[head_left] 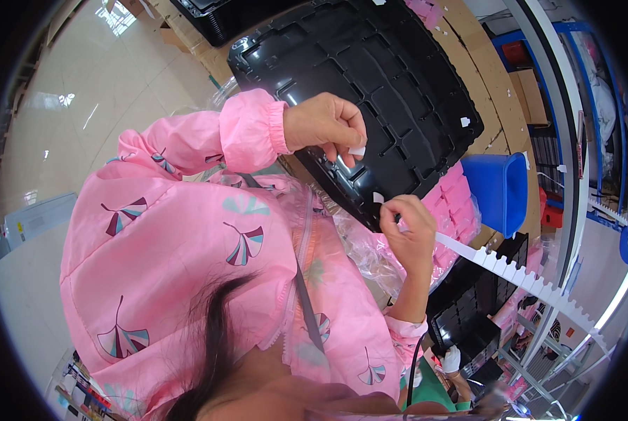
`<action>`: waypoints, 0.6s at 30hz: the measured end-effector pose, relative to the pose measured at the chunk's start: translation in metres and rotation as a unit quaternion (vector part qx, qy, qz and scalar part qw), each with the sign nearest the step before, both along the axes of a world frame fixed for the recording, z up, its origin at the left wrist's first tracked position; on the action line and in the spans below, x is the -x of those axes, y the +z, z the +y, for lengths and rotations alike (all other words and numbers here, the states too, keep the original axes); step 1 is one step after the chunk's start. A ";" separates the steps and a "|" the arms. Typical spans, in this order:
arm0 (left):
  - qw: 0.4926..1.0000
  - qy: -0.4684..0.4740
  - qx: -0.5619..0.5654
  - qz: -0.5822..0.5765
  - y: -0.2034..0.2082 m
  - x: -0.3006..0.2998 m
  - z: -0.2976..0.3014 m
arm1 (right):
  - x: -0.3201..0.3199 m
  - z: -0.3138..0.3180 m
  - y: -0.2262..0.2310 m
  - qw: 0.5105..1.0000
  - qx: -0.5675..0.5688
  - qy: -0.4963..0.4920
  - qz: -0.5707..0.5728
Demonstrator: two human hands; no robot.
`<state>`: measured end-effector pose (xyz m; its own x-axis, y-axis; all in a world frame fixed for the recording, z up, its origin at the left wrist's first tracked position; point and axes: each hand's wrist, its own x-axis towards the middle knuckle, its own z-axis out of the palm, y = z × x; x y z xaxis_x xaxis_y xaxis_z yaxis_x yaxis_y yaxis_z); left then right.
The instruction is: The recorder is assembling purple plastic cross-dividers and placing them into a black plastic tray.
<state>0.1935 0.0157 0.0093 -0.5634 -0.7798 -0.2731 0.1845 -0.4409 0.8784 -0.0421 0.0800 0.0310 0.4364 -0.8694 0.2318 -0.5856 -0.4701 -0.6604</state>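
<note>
A large black plastic tray (398, 91), moulded with ridges and recesses, lies in front of me. Over its near left part is my left hand (328, 126), with thumb and fingers pinching a small white piece (357, 151) that looks like a sticker or paper tab. My right hand (408, 224) is at the tray's near right corner, its fingers curled closed; whatever they hold, if anything, is hidden. Just beyond those fingertips a white tab (378, 198) shows at the tray's edge. Another white tab (465, 122) sits at the far right corner.
Right of the tray are pink foam-like pieces (454, 200) in clear plastic and a blue bin (496, 193). A white toothed strip (503, 268) runs beyond my right wrist. More black trays (215, 17) stand at the upper left. A gloved hand (452, 359) of another person shows at lower right.
</note>
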 end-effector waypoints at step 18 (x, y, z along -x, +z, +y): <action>0.987 -0.038 -0.138 0.070 -0.012 0.024 -0.079 | -0.005 -0.137 -0.005 0.972 0.107 -0.208 -0.018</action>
